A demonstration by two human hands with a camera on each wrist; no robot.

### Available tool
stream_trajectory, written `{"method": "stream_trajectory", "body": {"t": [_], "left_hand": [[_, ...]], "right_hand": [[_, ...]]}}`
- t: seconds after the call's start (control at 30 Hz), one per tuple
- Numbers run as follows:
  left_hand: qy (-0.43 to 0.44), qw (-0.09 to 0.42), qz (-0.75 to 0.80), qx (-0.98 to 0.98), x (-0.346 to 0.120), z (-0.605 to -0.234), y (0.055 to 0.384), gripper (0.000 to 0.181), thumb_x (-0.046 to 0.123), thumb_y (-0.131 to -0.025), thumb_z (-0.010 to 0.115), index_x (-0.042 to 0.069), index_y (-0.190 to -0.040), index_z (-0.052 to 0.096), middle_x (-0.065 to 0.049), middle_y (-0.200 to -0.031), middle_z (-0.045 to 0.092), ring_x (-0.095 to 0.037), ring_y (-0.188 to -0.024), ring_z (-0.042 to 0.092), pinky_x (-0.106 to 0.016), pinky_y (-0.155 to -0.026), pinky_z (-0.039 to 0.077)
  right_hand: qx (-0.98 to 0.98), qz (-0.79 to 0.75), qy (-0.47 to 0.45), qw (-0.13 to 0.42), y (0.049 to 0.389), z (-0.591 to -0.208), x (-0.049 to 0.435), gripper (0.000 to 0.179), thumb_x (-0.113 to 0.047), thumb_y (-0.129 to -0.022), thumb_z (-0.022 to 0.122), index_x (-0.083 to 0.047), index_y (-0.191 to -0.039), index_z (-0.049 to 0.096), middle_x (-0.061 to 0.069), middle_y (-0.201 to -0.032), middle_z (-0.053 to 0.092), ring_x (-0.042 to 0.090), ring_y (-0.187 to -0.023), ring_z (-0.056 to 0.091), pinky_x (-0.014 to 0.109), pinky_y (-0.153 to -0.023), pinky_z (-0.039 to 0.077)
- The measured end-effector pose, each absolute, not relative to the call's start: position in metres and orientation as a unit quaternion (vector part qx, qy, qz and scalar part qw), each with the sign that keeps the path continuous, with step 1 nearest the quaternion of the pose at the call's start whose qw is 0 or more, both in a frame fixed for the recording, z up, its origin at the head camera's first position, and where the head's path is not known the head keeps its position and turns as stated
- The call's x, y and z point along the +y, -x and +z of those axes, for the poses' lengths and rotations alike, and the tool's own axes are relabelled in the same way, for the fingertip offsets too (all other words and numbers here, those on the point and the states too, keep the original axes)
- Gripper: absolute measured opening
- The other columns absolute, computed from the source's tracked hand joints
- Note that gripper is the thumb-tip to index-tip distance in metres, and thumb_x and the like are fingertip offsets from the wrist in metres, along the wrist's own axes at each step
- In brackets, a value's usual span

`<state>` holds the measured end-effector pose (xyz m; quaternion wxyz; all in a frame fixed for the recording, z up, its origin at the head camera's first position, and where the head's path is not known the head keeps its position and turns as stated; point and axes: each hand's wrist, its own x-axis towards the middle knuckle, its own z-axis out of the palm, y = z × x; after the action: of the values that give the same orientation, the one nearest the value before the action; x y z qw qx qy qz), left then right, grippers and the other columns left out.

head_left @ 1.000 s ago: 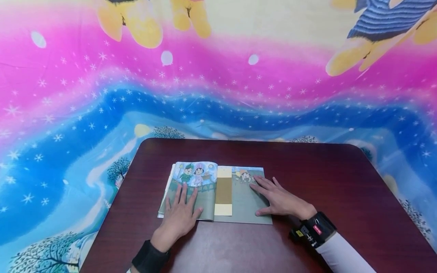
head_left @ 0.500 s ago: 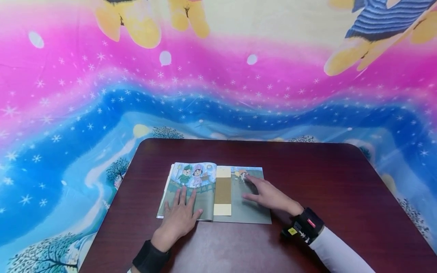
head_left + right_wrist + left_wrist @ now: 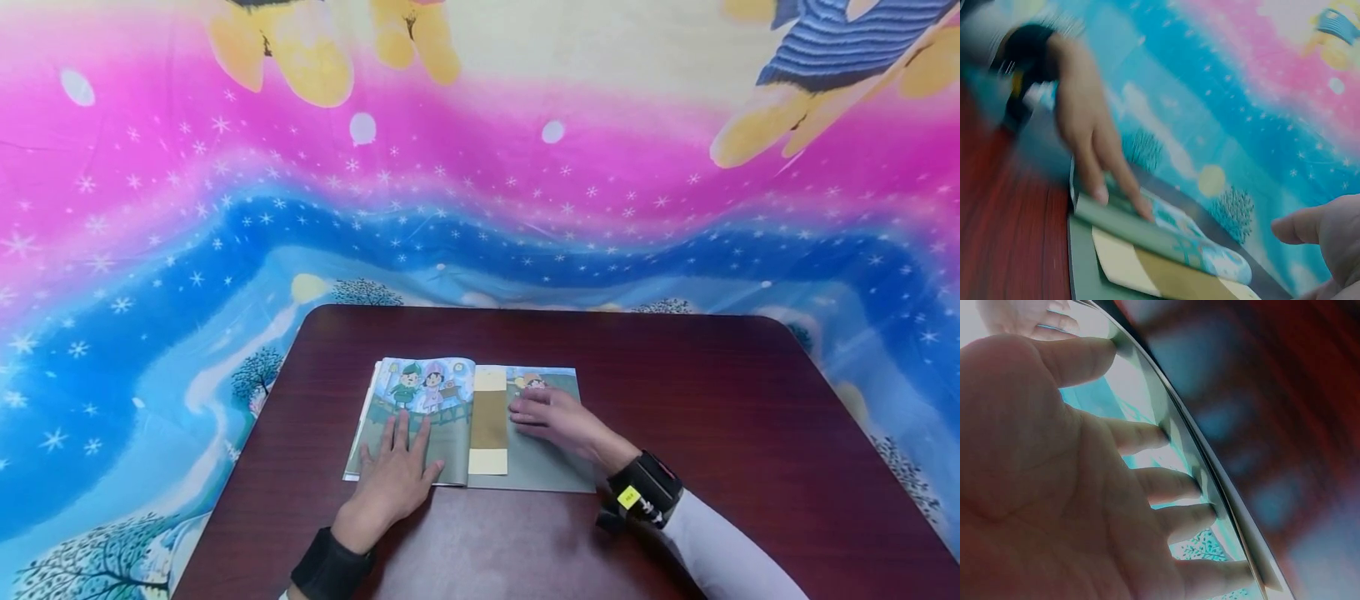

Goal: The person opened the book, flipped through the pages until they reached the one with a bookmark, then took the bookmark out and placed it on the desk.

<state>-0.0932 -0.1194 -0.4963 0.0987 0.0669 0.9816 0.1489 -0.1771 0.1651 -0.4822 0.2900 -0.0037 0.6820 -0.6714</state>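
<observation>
A picture book [image 3: 442,454] lies spread on the table, with two cartoon figures on its left page. A cream strip with a tan middle [image 3: 488,421] lies on the right page along the fold. My left hand [image 3: 393,479] rests on the left page with spread fingers; in the left wrist view its fingertips [image 3: 1188,486] touch the page. Over the right page is my right hand [image 3: 562,423], fingers together and slightly bent, its tips beside the strip. It holds nothing visible; in the right wrist view its thumb [image 3: 1300,226] stands apart from the pages.
The dark red-brown table [image 3: 697,400] has rounded far corners. Behind it hangs a colourful cloth [image 3: 480,175] with snowflakes, trees and cartoon feet. Black bands with small devices are strapped on the wrists, the right one [image 3: 647,492] close to the book's corner.
My right hand has moved left across the right page toward the strip, its fingers coming closer together. My left hand stays put on the left page.
</observation>
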Motion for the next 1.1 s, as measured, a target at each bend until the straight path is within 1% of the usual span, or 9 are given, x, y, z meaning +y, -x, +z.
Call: {"method": "stream_trajectory", "body": {"t": [0.17, 0.3, 0.4, 0.5, 0.57, 0.67, 0.77, 0.97, 1.1], "left_hand": [[-0.067, 0.101, 0.149, 0.981, -0.119, -0.497, 0.093, 0.071, 0.045, -0.108, 0.055, 0.008, -0.165, 0.036, -0.030, -0.171, 0.021, -0.049, -0.159, 0.019, -0.084, -0.113, 0.019], [-0.066, 0.105, 0.150, 0.981, -0.119, -0.497, 0.093, 0.071, 0.044, -0.109, 0.055, 0.008, -0.166, 0.034, -0.029, -0.172, 0.019, -0.049, -0.159, 0.018, -0.085, -0.113, 0.018], [-0.065, 0.105, 0.148, 0.981, -0.119, -0.496, 0.093, 0.071, 0.044, -0.109, 0.055, 0.008, -0.166, 0.034, -0.029, -0.172, 0.019, -0.049, -0.159, 0.017, -0.085, -0.113, 0.018], [-0.065, 0.105, 0.146, 0.982, -0.118, -0.496, 0.093, 0.070, 0.044, -0.109, 0.055, 0.007, -0.166, 0.034, -0.030, -0.172, 0.019, -0.050, -0.159, 0.018, -0.085, -0.113, 0.018], [-0.064, 0.106, 0.144, 0.982, -0.118, -0.496, 0.093, 0.071, 0.044, -0.109, 0.055, 0.007, -0.166, 0.035, -0.030, -0.172, 0.019, -0.050, -0.159, 0.018, -0.085, -0.112, 0.019], [-0.063, 0.109, 0.141, 0.982, -0.118, -0.496, 0.093, 0.071, 0.044, -0.109, 0.055, 0.007, -0.166, 0.035, -0.030, -0.172, 0.019, -0.050, -0.159, 0.019, -0.085, -0.112, 0.019], [-0.064, 0.108, 0.140, 0.982, -0.117, -0.498, 0.093, 0.071, 0.044, -0.109, 0.054, 0.007, -0.166, 0.034, -0.030, -0.171, 0.020, -0.050, -0.159, 0.019, -0.085, -0.112, 0.019], [-0.064, 0.099, 0.136, 0.984, -0.116, -0.498, 0.093, 0.071, 0.044, -0.109, 0.055, 0.006, -0.165, 0.035, -0.031, -0.171, 0.021, -0.050, -0.158, 0.020, -0.086, -0.112, 0.020], [-0.064, 0.100, 0.136, 0.984, -0.116, -0.498, 0.093, 0.071, 0.043, -0.108, 0.056, 0.006, -0.165, 0.035, -0.031, -0.171, 0.021, -0.051, -0.158, 0.019, -0.086, -0.111, 0.019]], "right_hand": [[0.614, -0.721, -0.038, 0.319, 0.179, -0.484, 0.158, 0.052, -0.009, -0.112, 0.050, 0.017, -0.154, 0.033, 0.032, -0.146, 0.055, 0.036, -0.131, 0.062, 0.051, -0.117, 0.044], [0.615, -0.723, -0.050, 0.312, 0.179, -0.489, 0.151, 0.047, -0.004, -0.110, 0.050, 0.018, -0.151, 0.040, 0.031, -0.145, 0.057, 0.029, -0.127, 0.063, 0.051, -0.117, 0.044], [0.620, -0.722, -0.052, 0.303, 0.179, -0.493, 0.144, 0.046, 0.000, -0.108, 0.052, 0.019, -0.149, 0.043, 0.030, -0.145, 0.056, 0.027, -0.126, 0.062, 0.050, -0.117, 0.044], [0.625, -0.721, -0.057, 0.294, 0.180, -0.497, 0.137, 0.041, 0.000, -0.107, 0.054, 0.018, -0.143, 0.050, 0.026, -0.142, 0.058, 0.026, -0.124, 0.061, 0.049, -0.116, 0.045], [0.628, -0.720, -0.057, 0.289, 0.180, -0.499, 0.132, 0.036, -0.002, -0.106, 0.057, 0.017, -0.136, 0.057, 0.022, -0.136, 0.060, 0.025, -0.120, 0.060, 0.047, -0.113, 0.048], [0.633, -0.720, -0.060, 0.280, 0.180, -0.501, 0.126, 0.025, -0.003, -0.104, 0.063, 0.012, -0.123, 0.067, 0.015, -0.124, 0.064, 0.022, -0.111, 0.062, 0.041, -0.104, 0.054], [0.643, -0.716, -0.058, 0.265, 0.182, -0.504, 0.121, 0.015, -0.004, -0.102, 0.067, 0.009, -0.110, 0.070, 0.013, -0.115, 0.065, 0.020, -0.105, 0.065, 0.037, -0.096, 0.058], [0.685, -0.692, -0.056, 0.223, 0.185, -0.508, 0.111, 0.014, 0.000, -0.102, 0.067, 0.013, -0.104, 0.071, 0.023, -0.116, 0.072, 0.026, -0.105, 0.074, 0.040, -0.090, 0.062], [0.706, -0.675, -0.062, 0.205, 0.186, -0.510, 0.109, 0.014, 0.000, -0.101, 0.067, 0.012, -0.103, 0.073, 0.023, -0.113, 0.074, 0.027, -0.101, 0.077, 0.038, -0.084, 0.064]]}}
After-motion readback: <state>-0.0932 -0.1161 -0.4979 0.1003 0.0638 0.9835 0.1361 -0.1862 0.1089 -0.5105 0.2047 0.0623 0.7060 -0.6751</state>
